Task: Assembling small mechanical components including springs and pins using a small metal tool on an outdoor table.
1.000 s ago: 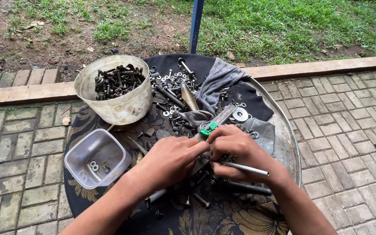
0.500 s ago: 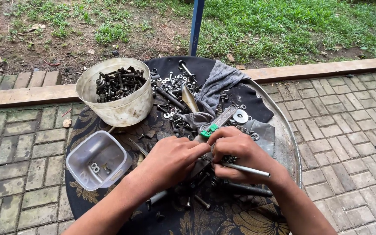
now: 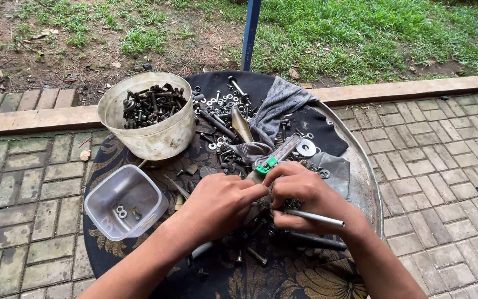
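Both hands meet over the counter (image 3: 360,182): the left hand (image 3: 219,202) and right hand (image 3: 305,199) have fingers pinching a green-tipped caliper (image 3: 275,158) between them; the right also clasps a metal rod (image 3: 316,217).

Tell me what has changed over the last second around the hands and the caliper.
Almost nothing visibly changed. The left hand and right hand stay pressed together over the green-tipped caliper, the right hand still gripping a thin metal rod. The round tub of bolts, the clear square container holding a few washers, and the grey rag stayed where they were.
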